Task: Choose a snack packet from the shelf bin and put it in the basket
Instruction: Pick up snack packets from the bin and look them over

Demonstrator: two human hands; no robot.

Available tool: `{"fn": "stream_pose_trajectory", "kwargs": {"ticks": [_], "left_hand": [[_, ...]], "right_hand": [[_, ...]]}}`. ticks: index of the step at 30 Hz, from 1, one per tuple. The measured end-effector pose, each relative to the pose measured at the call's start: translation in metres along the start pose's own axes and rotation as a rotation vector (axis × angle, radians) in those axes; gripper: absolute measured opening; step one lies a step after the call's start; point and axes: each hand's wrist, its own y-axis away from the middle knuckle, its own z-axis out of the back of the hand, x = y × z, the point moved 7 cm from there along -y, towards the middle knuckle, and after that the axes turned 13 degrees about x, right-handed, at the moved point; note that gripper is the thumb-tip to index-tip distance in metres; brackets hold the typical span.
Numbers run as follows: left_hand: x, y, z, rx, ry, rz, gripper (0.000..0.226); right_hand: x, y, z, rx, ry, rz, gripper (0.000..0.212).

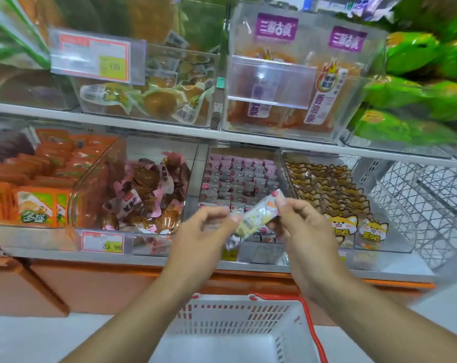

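Both hands, left hand (209,226) and right hand (298,221), pinched a small, blurred, seemingly pale foil snack packet (256,218) above the clear shelf bin (238,184), picking apparently done, so lowering it into the white red-rimmed plastic basket (238,318) came next.

White slotted basket (238,320) with red handle — packet (257,217) pale yellow, pink-tipped.
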Motion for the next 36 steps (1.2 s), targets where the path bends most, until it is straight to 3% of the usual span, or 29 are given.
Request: {"fn": "stream_pose_trajectory", "kwargs": {"ticks": [4,9,15,19,23,25,29,33,36], "left_hand": [[0.022,0.015,-0.022,0.131,0.083,0.132,0.019],[0.045,0.033,-0.047,0.186,0.194,0.241,0.023],[0.048,0.033,-0.045,0.159,0.238,0.252,0.021],[0.049,0.031,-0.047,0.164,0.258,0.227,0.029],[0.047,0.026,-0.044,0.089,0.600,0.190,0.048],[0.044,0.023,-0.042,0.071,0.746,0.167,0.044],[0.041,0.021,-0.038,0.049,0.810,0.134,0.039],[0.043,0.021,-0.031,0.005,0.791,0.152,0.024],[0.046,0.021,-0.029,-0.014,0.788,0.173,0.020]], "right_hand": [[-0.013,0.004,0.005,0.045,-0.044,-0.090,0.032],[-0.028,0.003,0.013,0.154,0.003,-0.210,0.029],[-0.025,-0.005,0.012,0.274,-0.048,-0.238,0.030],[-0.025,-0.004,0.012,0.399,0.122,-0.244,0.037],[-0.025,-0.009,0.022,0.303,-0.041,-0.235,0.028],[-0.023,-0.012,0.025,0.294,-0.043,-0.210,0.031],[-0.019,-0.014,0.025,0.326,-0.001,-0.166,0.048],[-0.010,-0.012,0.022,0.501,0.163,-0.142,0.072],[-0.007,-0.009,0.022,0.517,0.214,-0.124,0.055]]}}
